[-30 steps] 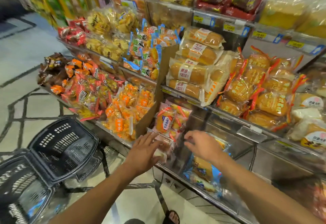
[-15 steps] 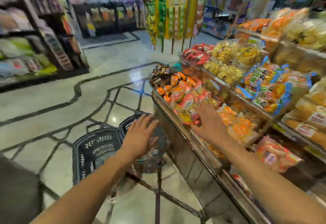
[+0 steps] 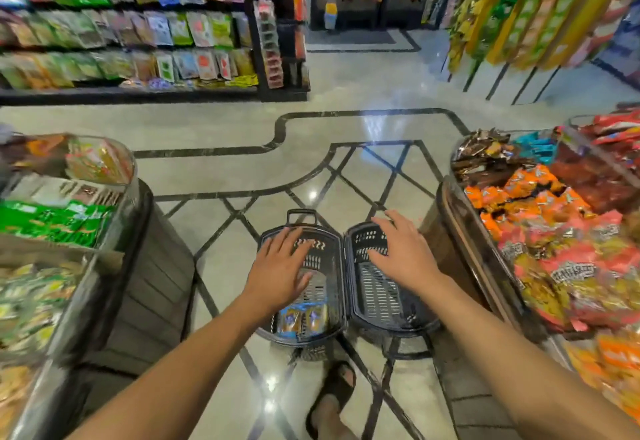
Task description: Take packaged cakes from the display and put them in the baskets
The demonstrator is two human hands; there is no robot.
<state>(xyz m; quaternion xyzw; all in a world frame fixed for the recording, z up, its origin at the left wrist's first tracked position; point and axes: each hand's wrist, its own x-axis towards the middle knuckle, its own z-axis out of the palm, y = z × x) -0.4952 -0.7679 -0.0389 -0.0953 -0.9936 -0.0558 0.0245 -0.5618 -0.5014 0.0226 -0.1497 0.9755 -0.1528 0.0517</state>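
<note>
Lying in place: blue-and-orange film-wrapped packaged cakes [image 3: 303, 316], at the near end of the left basket [image 3: 335, 285], a black slotted plastic tub.
Right basket [image 3: 379, 292]: matching black slotted plastic, touching its twin; no packets visible inside.
Left hand [image 3: 282, 266]: fingers spread, empty, above the left basket.
Right hand [image 3: 403, 254]: fingers spread, empty, above the right basket.
Display bin [image 3: 467, 239]: steel-rimmed, heaped with orange and red packets, near right.
Handling: probably light, soft, crushable, slick film; pinch a sealed end gently.
</note>
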